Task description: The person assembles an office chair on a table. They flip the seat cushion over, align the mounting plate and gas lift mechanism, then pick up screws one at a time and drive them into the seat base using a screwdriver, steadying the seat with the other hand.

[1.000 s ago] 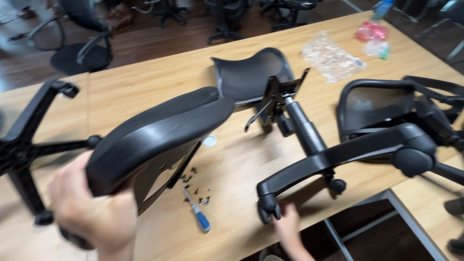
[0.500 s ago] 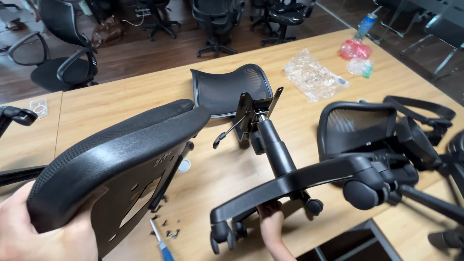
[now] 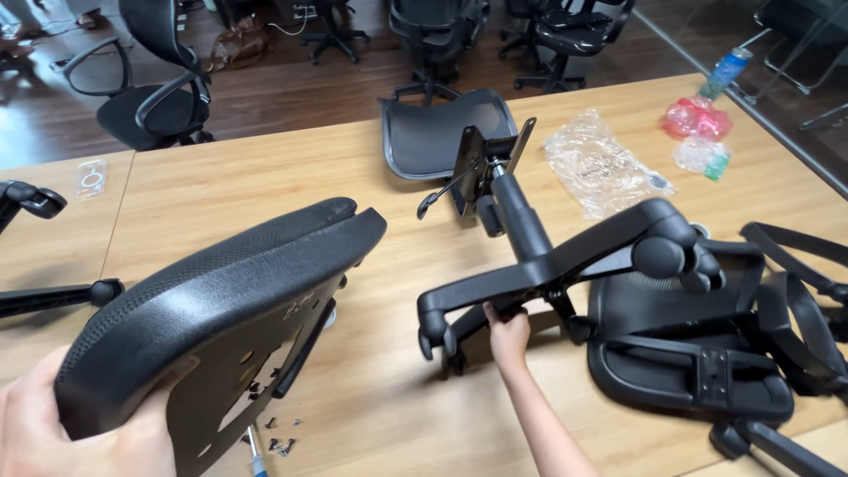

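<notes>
My left hand (image 3: 79, 433) at the bottom left grips the rear edge of a black padded chair seat (image 3: 221, 300), held tilted above the wooden table (image 3: 221, 194) with its underside facing right. My right hand (image 3: 508, 331) is closed around one leg of a black star-shaped chair base (image 3: 565, 256) with castors. The base lies on its side. Its gas cylinder (image 3: 517, 216) points away towards a metal tilt plate (image 3: 481, 163).
A black mesh backrest (image 3: 433, 132) lies behind the plate. Another upturned seat with armrests (image 3: 689, 353) fills the right. A screwdriver (image 3: 256, 455) and loose screws (image 3: 283, 442) lie under the held seat. Plastic bags (image 3: 601, 168) sit far right; another base (image 3: 35, 203) lies far left.
The view has swung up and right. The seat in my left hand has dropped lower and further left in view. My right hand keeps its hold on the base leg.
</notes>
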